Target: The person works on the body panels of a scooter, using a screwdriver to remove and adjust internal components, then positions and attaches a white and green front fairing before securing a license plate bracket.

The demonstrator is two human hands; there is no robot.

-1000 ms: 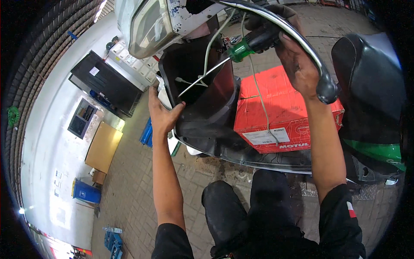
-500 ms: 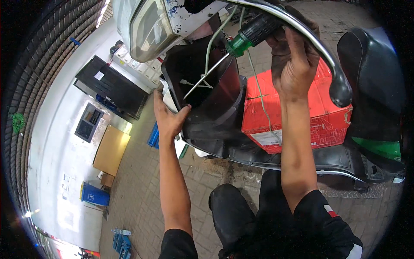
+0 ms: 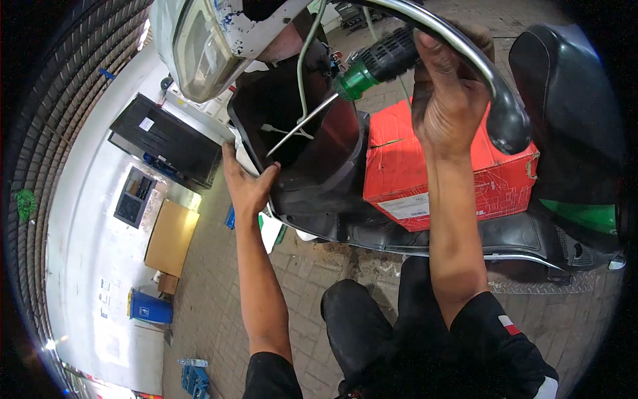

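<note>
Above paving (image 3: pixel 216 286), white wall (image 3: pixel 76 233) leftward: right hand (image 3: pixel 452 100) round screwdriver (image 3: pixel 359 78), left hand (image 3: pixel 247 190) round panel (image 3: pixel 299 194)

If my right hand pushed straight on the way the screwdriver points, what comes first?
Probably the black panel at the tip of the screwdriver, near your left hand; depth is unclear.

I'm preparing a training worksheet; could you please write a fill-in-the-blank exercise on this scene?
1. The right hand holds the screwdriver by its ____.
2. On the left hand, the digit nearest the screwdriver's tip is the ____.
3. The cardboard box on the footboard is ____.
4. The bin by the white wall is ____.
Missing words: handle; thumb; red; blue.
</note>
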